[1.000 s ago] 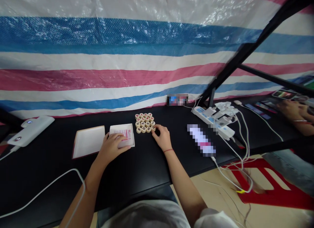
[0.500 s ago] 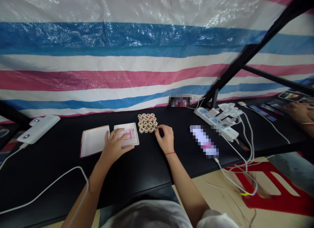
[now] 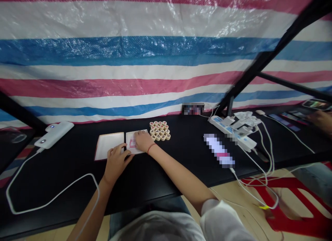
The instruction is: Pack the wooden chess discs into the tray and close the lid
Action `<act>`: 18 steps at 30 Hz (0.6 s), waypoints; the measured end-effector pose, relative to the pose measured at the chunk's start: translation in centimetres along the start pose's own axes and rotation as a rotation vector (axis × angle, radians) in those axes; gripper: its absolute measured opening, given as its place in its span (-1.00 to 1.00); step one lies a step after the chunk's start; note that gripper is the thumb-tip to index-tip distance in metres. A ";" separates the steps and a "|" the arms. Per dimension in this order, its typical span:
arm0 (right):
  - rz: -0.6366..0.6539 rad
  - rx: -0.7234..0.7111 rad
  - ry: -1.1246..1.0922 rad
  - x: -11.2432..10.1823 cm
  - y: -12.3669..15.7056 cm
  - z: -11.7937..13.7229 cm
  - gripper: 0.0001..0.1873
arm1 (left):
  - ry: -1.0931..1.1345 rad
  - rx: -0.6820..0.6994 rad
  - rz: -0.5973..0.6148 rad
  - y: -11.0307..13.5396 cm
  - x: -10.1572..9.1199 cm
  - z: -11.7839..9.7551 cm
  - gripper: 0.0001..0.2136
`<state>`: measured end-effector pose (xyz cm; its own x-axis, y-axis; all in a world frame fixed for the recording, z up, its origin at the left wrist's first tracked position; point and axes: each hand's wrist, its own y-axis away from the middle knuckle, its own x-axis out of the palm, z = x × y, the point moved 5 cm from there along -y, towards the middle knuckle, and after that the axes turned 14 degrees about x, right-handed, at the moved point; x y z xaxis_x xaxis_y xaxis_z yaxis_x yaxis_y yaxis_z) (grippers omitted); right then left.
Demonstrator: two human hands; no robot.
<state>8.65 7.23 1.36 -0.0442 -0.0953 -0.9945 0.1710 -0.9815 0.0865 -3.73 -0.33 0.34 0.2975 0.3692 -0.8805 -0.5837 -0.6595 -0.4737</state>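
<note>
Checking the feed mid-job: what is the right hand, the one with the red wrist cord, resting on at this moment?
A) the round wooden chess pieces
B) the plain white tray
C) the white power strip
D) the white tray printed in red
D: the right hand lies on the white tray printed in red, just left of the round wooden chess pieces.

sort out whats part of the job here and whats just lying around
part of the job: right hand, left hand, pink-printed box half, plain white box half, round chess pieces

just lying around: power bank, power strip, red stool
</note>
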 end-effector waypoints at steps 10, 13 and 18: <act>-0.117 -0.028 -0.490 -2.8 2.1 -2.6 -0.80 | 0.006 -0.047 -0.088 0.4 0.1 -0.7 -0.84; -0.168 -0.084 -0.901 -4.1 5.0 -6.9 -0.84 | 0.017 -0.096 -0.077 0.5 0.0 -0.7 -0.79; 0.080 0.099 -1.046 -0.4 9.0 -13.4 -0.65 | -0.009 -0.176 -0.076 0.7 -0.1 -0.5 -0.73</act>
<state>23.42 0.64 1.75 -0.8719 -0.2100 -0.4425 0.1318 -0.9707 0.2011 -3.74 -1.15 0.09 0.3281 0.4274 -0.8424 -0.4182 -0.7339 -0.5353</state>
